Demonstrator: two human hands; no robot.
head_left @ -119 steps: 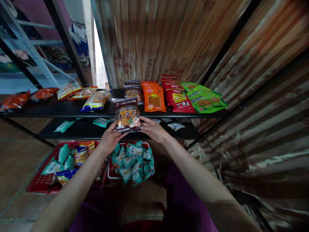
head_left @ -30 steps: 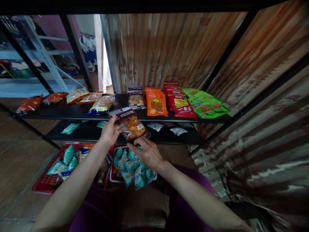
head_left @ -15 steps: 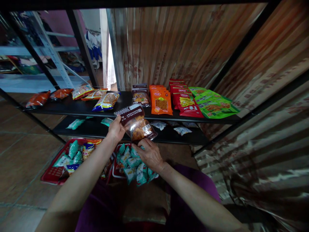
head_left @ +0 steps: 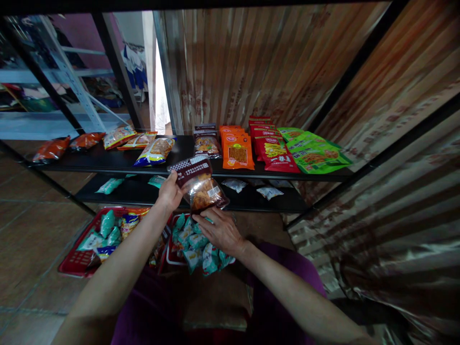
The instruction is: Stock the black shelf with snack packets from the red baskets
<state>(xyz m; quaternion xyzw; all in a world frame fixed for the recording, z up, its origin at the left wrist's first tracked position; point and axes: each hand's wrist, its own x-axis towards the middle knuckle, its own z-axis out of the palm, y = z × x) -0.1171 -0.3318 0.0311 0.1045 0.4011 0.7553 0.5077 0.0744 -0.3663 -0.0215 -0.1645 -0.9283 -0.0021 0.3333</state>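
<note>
A brown snack bag [head_left: 201,184] with a clear window and a barcode is held tilted in front of the upper shelf. My left hand [head_left: 169,191] pinches its upper left edge, thumb on the front. At the bottom edge of the bag, my right hand [head_left: 220,231] has its fingers closed against it; the thumb side is partly hidden. Similar brown bags [head_left: 207,143] stand on the shelf just behind. Below my hands, a red basket [head_left: 171,261] holds several small teal packets [head_left: 196,240].
The black upper shelf [head_left: 179,158] also carries orange bags [head_left: 237,152], red bags [head_left: 275,151], green bags [head_left: 318,153] and yellow-blue bags [head_left: 156,151]. Small packets lie on the lower shelf [head_left: 187,194]. Another red basket [head_left: 77,261] sits at left. A wrinkled curtain [head_left: 388,239] hangs at right.
The fingers of my right hand have straightened slightly along the bag's bottom edge. The bag stays in both hands, and the view has shifted a little.
</note>
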